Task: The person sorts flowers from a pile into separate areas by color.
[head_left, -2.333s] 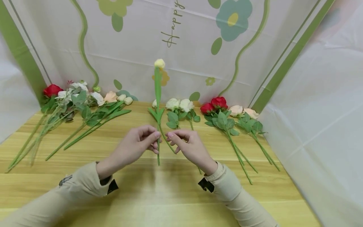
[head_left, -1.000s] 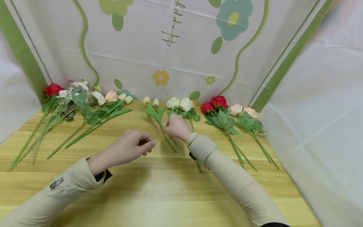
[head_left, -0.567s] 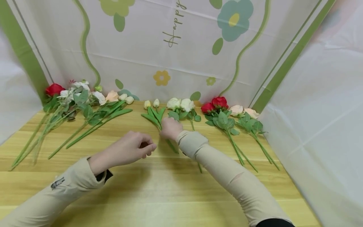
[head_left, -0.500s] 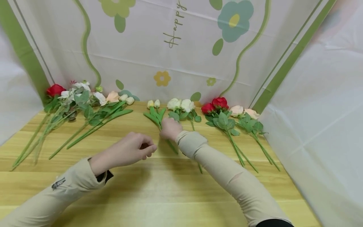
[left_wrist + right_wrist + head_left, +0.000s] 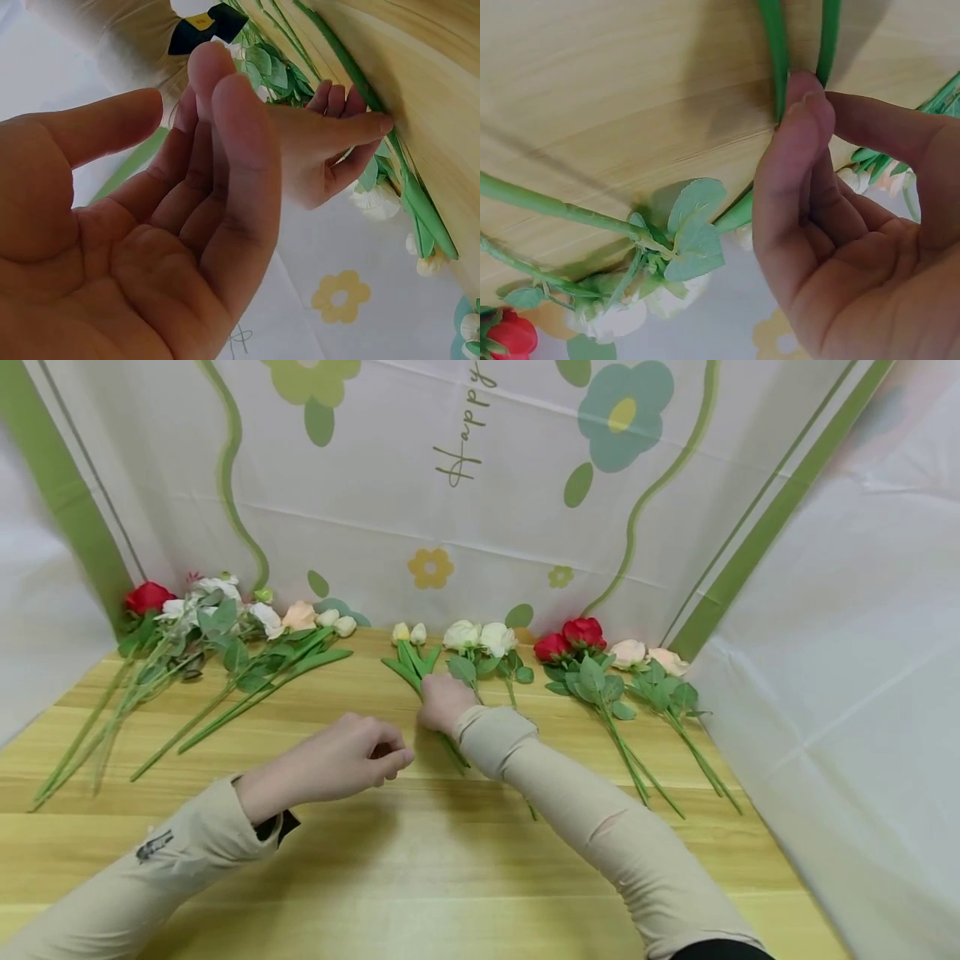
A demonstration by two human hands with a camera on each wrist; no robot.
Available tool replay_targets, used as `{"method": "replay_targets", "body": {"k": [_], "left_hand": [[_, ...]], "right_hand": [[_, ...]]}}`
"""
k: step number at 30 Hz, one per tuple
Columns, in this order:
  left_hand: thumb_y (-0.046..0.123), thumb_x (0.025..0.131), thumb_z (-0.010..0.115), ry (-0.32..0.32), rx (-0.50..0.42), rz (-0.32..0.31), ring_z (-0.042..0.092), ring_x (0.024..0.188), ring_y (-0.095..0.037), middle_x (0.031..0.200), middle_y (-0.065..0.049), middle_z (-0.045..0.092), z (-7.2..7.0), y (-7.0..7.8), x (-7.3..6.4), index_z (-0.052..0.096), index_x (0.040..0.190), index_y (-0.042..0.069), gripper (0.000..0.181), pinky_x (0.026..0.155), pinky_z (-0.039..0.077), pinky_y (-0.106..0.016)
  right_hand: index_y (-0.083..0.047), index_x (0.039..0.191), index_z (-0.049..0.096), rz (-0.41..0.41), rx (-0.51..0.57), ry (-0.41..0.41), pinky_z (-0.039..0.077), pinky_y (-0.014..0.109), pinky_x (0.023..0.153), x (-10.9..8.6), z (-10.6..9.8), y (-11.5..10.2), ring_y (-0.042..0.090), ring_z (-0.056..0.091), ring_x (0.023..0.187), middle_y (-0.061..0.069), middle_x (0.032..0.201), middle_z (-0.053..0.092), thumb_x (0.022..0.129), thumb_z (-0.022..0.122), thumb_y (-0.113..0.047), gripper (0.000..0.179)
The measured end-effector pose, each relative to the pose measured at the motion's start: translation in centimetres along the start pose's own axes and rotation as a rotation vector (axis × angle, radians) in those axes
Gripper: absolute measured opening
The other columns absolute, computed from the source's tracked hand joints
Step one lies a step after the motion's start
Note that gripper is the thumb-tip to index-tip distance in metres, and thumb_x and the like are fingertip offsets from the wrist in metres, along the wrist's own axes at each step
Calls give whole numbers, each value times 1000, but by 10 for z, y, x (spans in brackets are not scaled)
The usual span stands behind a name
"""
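Note:
Two tulips, a pale yellow one (image 5: 401,633) and a white one (image 5: 418,633), lie side by side at the middle of the table's back. My right hand (image 5: 442,697) reaches down to them and pinches at their stems between thumb and fingertips. In the right wrist view two green stems (image 5: 828,37) run up from the fingertips. Green tulip leaves (image 5: 431,217) spread beyond that hand in the left wrist view. My left hand (image 5: 330,760) hovers over the table to the left, fingers loosely curled, holding nothing.
White roses (image 5: 480,637) lie right beside the tulips. Farther right are red roses (image 5: 582,633) and peach roses (image 5: 647,655). A mixed row of flowers (image 5: 217,618) lies at the back left. A printed cloth (image 5: 510,535) hangs behind the wooden table (image 5: 420,860).
Both hands held the yellow tulip upright earlier; it now lies beside the white one. My left hand has let go and drawn back left. My right hand has moved onto the stems, drawing the heads together.

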State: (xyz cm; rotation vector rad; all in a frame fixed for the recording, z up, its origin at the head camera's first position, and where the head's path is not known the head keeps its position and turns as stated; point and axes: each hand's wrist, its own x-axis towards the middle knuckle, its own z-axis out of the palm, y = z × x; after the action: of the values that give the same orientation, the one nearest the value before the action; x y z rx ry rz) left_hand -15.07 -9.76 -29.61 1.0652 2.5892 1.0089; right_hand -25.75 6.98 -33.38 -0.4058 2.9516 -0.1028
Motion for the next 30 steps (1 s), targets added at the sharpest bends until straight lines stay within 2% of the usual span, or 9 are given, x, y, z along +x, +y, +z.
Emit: {"method": "replay_targets", "body": {"k": [3,6,11,15,19,20,23,27,30], "left_hand": [[21,101,58,-13,7,-14,51,51,-9,63,7,57,-1,1,0,61,71,19,30,51,45,-29],[22,102,57,-24,23,-25,49,50,-9,62,8,56,-3,2,2,61,71,19,31,51,44,-29],[25,103,55,-36,-10,-55,57,58,-12,67,5,58,-11,-6,4,63,76,15,29,55,48,-30],[23,103,55,10,-11,-136,64,69,-16,78,0,62,-23,-28,-2,68,95,6,23,61,52,-33],[19,101,56,91,153,-222,62,72,-15,87,-4,66,-40,-63,-13,68,108,0,23,62,51,-37],[18,101,56,110,210,-243,60,71,-15,87,-4,65,-44,-73,-16,68,107,-1,23,60,50,-38],[17,99,54,139,366,-330,54,64,-18,76,-4,60,-60,-100,-22,65,89,4,20,52,44,-38],[15,94,54,114,497,-436,53,62,-27,70,-11,55,-79,-126,-28,54,71,9,24,46,41,-44],[14,91,58,76,547,-461,58,66,-30,74,-14,59,-87,-139,-29,54,69,9,23,47,44,-49]], "right_hand": [[-13,84,60,-12,-56,7,47,35,51,-5,0,2,17,53,63,2,75,58,89,61,-15,6],[-13,76,56,-7,-39,8,44,33,48,-15,-2,7,15,48,57,1,68,51,91,63,-22,18],[-15,57,43,-15,170,18,29,24,39,-48,-13,23,8,33,41,-5,49,34,94,67,-30,46],[-16,49,41,-83,304,50,23,22,38,-78,-20,43,6,26,38,-8,42,29,95,65,-28,53],[-12,58,58,-78,379,76,30,24,43,-104,-20,65,8,31,40,-7,45,33,96,65,-27,41],[-11,62,62,-69,389,85,32,25,44,-109,-19,70,8,32,41,-7,45,34,96,65,-27,38],[-7,68,69,-56,398,114,34,26,46,-120,-15,83,8,33,42,-7,45,35,95,66,-26,33],[-8,66,69,-86,395,142,34,25,47,-130,-10,92,7,32,42,-10,43,33,94,67,-23,32],[-9,68,71,-98,397,150,34,25,47,-134,-8,94,6,32,41,-11,43,33,94,67,-23,29]]}}
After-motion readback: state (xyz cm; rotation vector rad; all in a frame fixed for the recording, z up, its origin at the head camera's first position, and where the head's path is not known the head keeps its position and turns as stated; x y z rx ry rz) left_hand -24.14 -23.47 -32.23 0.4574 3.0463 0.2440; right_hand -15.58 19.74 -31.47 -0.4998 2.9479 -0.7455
